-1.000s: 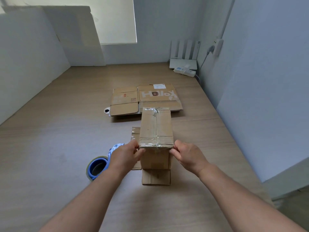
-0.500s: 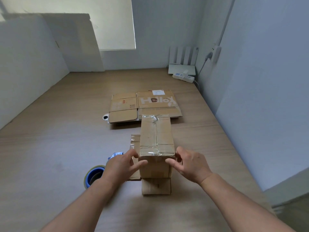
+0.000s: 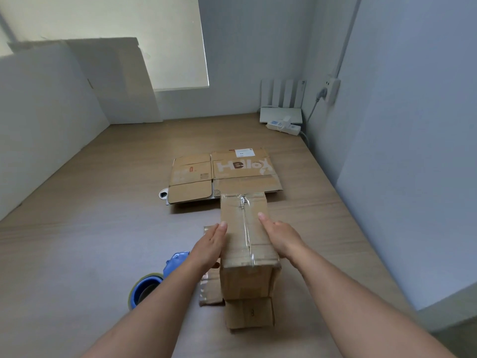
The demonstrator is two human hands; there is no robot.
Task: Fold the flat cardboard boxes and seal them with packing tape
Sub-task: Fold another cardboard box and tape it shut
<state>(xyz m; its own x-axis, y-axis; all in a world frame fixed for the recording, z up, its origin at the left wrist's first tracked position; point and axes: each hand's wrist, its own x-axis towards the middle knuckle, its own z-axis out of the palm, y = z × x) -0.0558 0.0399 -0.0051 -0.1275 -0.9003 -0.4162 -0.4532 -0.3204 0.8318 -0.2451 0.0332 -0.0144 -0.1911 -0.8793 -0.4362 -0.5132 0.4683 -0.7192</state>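
A folded brown cardboard box stands in front of me with clear tape running along its top seam. Its lower flaps stick out at the near end and at the left. My left hand lies flat with straight fingers along the box's left top edge. On the right half of the top, my right hand rests flat with its fingers pointing away from me. Beyond the box, flat cardboard boxes printed "Hello" lie stacked on the wooden floor. A blue tape dispenser with a tape roll sits to the left, partly hidden by my left forearm.
White boards lean against the left wall and far corner. A white router and power strip sit at the far right by the wall, with a cable up to a socket. Another wall runs close on the right.
Both hands left the near top corners of the box and slid forward; they now lie flat on its top and left edge. The head camera moved closer.
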